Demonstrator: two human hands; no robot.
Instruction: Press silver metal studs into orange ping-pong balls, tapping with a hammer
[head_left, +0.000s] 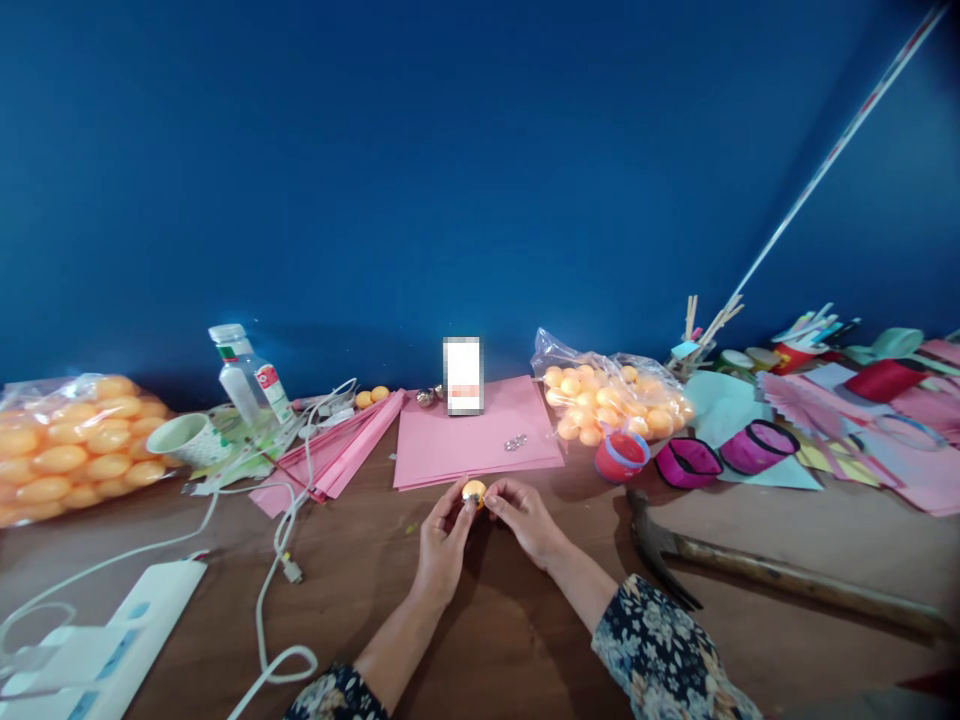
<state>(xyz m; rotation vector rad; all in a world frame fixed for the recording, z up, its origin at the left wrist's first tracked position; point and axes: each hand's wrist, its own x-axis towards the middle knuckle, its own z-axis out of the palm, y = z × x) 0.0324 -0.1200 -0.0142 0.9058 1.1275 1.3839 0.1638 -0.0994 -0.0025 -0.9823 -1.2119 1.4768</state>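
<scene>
An orange ping-pong ball (475, 489) with a patch of silver on its front is held between the thumb and fingers of my left hand (444, 535). Close against its right side, my right hand (527, 520) has thumb and forefinger pinched together. Whatever lies between those two fingertips is too small to make out. Just beyond the hands lies a stack of pink paper (427, 450), with small silver pieces (516, 442) on its right part. At the back of the paper stands an upright phone-like object (463, 376), blurred out.
Bags of orange balls sit left (75, 450) and right (600, 395). A hammer (787, 575) lies to the right, near a red cup (622, 455) and purple ribbon rolls (688, 463). A power strip (127, 640), white cable (281, 530) and bottle (244, 375) are on the left.
</scene>
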